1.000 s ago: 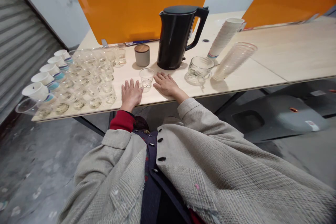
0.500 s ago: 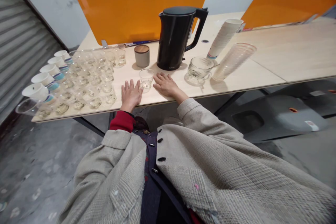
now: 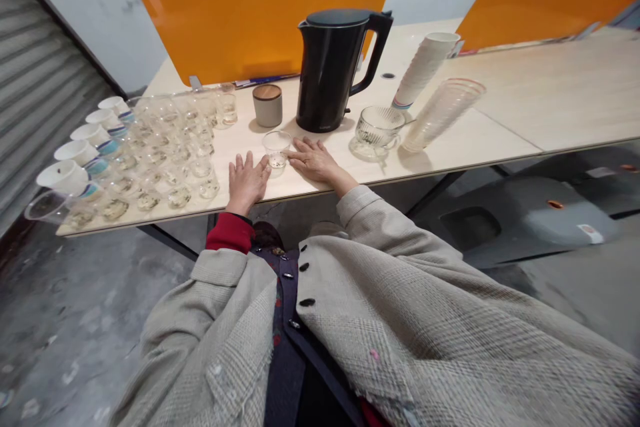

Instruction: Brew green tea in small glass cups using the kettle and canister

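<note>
Showing, from left, rows of small clear cups on a table; the left hand palm down, fingers spread and pointing forward, thumb just beside an upright clear cup, mouth up, standing between both hands; the right hand palm down, fingers close together and pointing left, fingertips just beside that cup; behind it, a black kettle; farther right, a glass mug.

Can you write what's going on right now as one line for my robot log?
left hand: palm down, empty | right hand: palm down, empty | between hands: small glass cup | behind: black electric kettle
</note>
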`<state>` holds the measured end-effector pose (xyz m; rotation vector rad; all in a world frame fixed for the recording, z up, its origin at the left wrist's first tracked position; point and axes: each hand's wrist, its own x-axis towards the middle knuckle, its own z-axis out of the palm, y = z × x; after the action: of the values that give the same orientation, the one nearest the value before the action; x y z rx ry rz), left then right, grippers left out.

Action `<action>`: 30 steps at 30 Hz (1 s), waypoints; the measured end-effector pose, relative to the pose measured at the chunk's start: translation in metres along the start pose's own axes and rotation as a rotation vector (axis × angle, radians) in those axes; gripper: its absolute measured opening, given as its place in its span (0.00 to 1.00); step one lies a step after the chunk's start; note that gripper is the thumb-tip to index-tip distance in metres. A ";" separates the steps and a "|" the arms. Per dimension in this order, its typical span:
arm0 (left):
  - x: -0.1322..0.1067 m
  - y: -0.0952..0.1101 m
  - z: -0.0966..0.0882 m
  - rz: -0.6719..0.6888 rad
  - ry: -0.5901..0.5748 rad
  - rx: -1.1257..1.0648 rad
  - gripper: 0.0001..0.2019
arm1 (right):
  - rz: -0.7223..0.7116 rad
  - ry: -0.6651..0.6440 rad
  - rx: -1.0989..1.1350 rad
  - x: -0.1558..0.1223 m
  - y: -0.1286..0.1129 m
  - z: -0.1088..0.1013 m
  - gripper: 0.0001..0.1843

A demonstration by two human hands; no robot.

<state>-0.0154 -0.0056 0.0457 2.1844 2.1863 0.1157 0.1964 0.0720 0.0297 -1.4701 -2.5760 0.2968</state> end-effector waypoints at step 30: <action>0.002 0.000 0.004 -0.013 -0.007 -0.020 0.35 | -0.030 -0.016 -0.065 -0.003 -0.002 0.000 0.36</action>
<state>-0.0149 -0.0032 0.0418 2.1563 2.1859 0.1291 0.1961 0.0679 0.0303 -1.4542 -2.6417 0.2239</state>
